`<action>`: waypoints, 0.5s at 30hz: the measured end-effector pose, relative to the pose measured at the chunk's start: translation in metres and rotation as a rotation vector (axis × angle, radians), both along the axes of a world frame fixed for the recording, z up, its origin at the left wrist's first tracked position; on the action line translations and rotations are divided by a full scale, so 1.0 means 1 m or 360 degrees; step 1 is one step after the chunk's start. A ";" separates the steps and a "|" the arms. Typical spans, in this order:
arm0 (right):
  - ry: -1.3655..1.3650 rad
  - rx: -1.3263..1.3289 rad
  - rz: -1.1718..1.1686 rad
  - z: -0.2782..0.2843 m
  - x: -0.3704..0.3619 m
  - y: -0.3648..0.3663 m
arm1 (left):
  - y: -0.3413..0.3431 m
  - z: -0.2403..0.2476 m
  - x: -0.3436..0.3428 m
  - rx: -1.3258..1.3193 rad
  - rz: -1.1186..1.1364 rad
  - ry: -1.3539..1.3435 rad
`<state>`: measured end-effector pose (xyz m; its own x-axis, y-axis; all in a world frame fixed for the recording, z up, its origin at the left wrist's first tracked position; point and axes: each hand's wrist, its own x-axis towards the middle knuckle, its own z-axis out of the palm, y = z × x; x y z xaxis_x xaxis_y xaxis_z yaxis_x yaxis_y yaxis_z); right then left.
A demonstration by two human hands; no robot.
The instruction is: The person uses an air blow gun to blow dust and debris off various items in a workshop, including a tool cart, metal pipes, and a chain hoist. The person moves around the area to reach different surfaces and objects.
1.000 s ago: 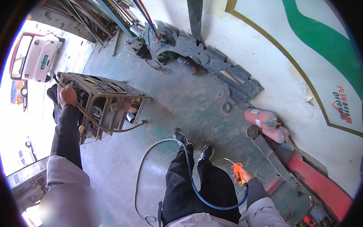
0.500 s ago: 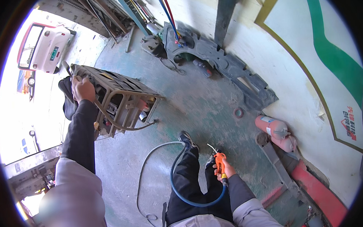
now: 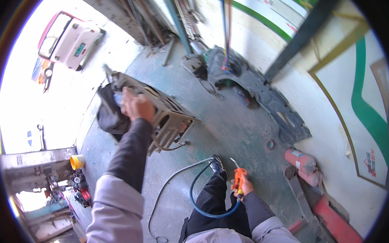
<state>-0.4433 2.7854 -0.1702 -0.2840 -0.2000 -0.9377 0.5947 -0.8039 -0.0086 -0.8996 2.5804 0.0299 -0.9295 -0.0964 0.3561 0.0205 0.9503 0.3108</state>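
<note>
My right hand [image 3: 247,187] is wrapped round the grip of an orange air blow gun [image 3: 239,176], its thin nozzle pointing up and away from me. A blue hose [image 3: 202,208] runs from the gun's base in a loop before my legs and on to a grey length on the floor. My left arm reaches out to a beige slatted cart [image 3: 177,111] at left. Over the cart's top near end is my left hand [image 3: 138,107], its fingers smeared by motion, so what they hold is unclear. A black bag [image 3: 111,118] hangs on the cart's left side.
A dark plastic liner panel [image 3: 255,91] lies along the right wall, with a roll of tape [image 3: 270,144] near it. Red cylinders [image 3: 301,160] and a red beam [image 3: 335,217] lie at right. A yellow bucket [image 3: 77,162] stands at left; a white car [image 3: 67,40] is outside.
The view has turned left, so the scene sits farther right. My left hand has shifted from the cart's corner to over its top. The blow gun stays in my right hand.
</note>
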 end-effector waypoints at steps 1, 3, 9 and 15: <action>0.0012 -0.0004 -0.0057 0.006 -0.006 0.006 | -0.003 0.001 0.004 -0.0261 -0.0111 -0.0054; 0.0011 0.0287 -0.0378 0.015 -0.028 0.004 | 0.002 0.002 0.000 -0.0446 -0.0031 -0.0069; 0.0236 0.0384 0.0213 0.081 -0.070 0.048 | 0.008 0.035 0.035 0.0210 0.0116 -0.0033; 0.0272 0.0757 0.0403 0.138 -0.078 0.056 | 0.006 0.043 0.072 0.1141 0.0197 -0.0647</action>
<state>-0.5217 2.8411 -0.0318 -0.4376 0.1520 -0.8863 0.7270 -0.5202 -0.4481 -0.8277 2.5864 0.0724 -0.9400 -0.2822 -0.1917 -0.3158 0.5070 0.8020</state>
